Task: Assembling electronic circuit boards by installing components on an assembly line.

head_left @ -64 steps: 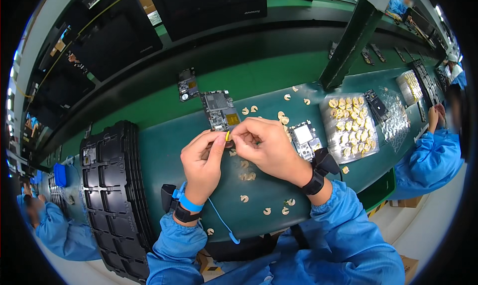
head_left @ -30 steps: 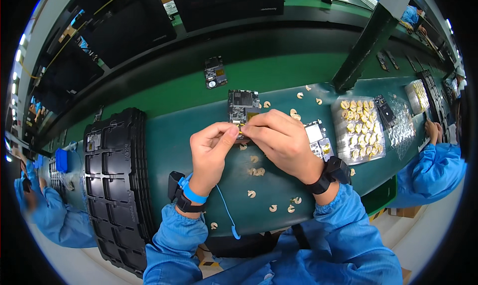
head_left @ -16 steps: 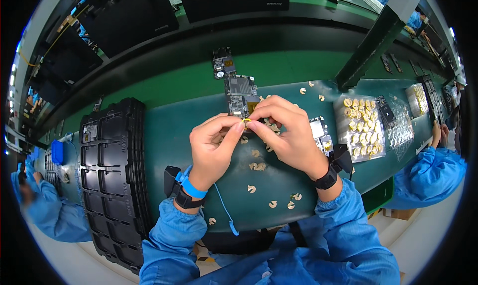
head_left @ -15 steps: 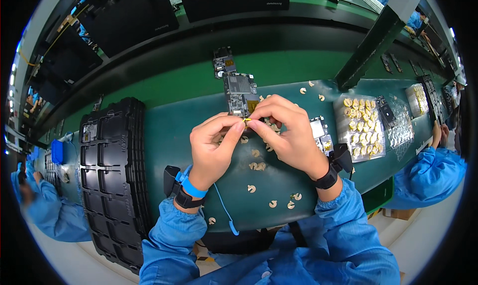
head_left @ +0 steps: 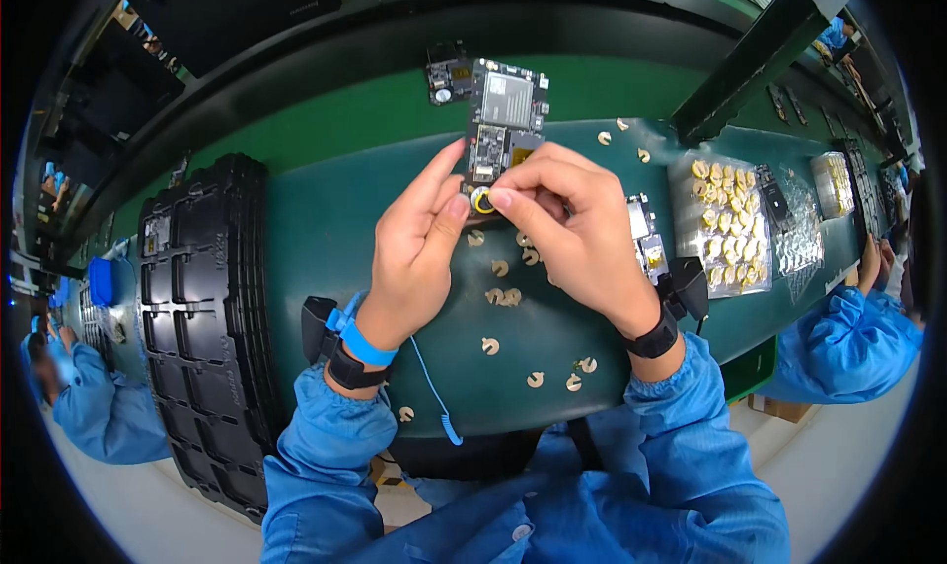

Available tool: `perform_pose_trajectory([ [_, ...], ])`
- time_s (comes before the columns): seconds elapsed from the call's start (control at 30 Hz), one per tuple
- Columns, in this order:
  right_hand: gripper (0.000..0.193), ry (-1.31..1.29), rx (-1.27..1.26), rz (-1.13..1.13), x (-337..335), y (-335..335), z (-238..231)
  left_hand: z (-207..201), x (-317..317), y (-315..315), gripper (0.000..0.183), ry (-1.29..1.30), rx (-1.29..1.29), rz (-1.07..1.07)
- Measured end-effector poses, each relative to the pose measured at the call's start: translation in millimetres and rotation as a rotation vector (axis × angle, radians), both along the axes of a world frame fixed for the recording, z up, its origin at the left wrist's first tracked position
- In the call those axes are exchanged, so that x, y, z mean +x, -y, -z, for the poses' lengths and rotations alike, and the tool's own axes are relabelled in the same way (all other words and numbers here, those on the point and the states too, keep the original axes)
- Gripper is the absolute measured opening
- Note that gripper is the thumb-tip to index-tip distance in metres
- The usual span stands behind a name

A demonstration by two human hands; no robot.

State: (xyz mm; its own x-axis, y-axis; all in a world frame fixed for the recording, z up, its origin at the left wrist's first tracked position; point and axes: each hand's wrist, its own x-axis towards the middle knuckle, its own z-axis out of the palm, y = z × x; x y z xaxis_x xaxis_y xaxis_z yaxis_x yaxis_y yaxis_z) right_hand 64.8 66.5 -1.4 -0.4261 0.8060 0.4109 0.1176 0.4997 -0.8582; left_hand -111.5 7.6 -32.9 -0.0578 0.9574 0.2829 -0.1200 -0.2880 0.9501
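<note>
In front of me a circuit board (head_left: 508, 101) with a silver shield plate is raised, tilted, above the green bench mat. My left hand (head_left: 414, 248) grips its lower left edge, thumb beside a small round part (head_left: 481, 200) with a yellow ring, which looks like a coin cell. My right hand (head_left: 582, 234) has thumb and index finger closed on that part at the board's lower end; the other fingers curl behind. Fingers partly cover the part, so I cannot tell whether it is attached. Another circuit board (head_left: 446, 76) lies behind, and one more (head_left: 646, 239) sits right of my right hand.
Pale notched discs (head_left: 500, 267) are scattered over the mat (head_left: 326, 239). A clear tray (head_left: 686, 244) of yellow-ringed round parts stands at right, near a dark post (head_left: 735, 76). Black trays (head_left: 202, 317) are stacked at left. A blue coiled cord (head_left: 434, 387) hangs from my left wrist. Co-workers sit on both sides.
Both hands were pinching a small yellow piece together in front of the board. Now the board is lifted in my left hand, and my right fingers are at the round part on its lower end.
</note>
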Motion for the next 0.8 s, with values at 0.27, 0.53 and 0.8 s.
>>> perform_pose_trajectory([
  [0.27, 0.008, 0.033, -0.022, 0.0, -1.5, 0.3, 0.7, 7.2, -1.8, -2.5, 0.047, -0.003, 0.023, 0.029],
  [0.53, 0.008, 0.023, 0.012, 0.006, -1.1, -0.7, 5.3, 8.1, -2.5, -1.0, 0.046, -0.023, 0.034, 0.017],
  [0.8, 0.006, 0.053, 0.085, 0.011, -1.4, -2.5, 3.8, 4.4, 0.4, -1.9, 0.046, 0.003, 0.038, 0.022],
])
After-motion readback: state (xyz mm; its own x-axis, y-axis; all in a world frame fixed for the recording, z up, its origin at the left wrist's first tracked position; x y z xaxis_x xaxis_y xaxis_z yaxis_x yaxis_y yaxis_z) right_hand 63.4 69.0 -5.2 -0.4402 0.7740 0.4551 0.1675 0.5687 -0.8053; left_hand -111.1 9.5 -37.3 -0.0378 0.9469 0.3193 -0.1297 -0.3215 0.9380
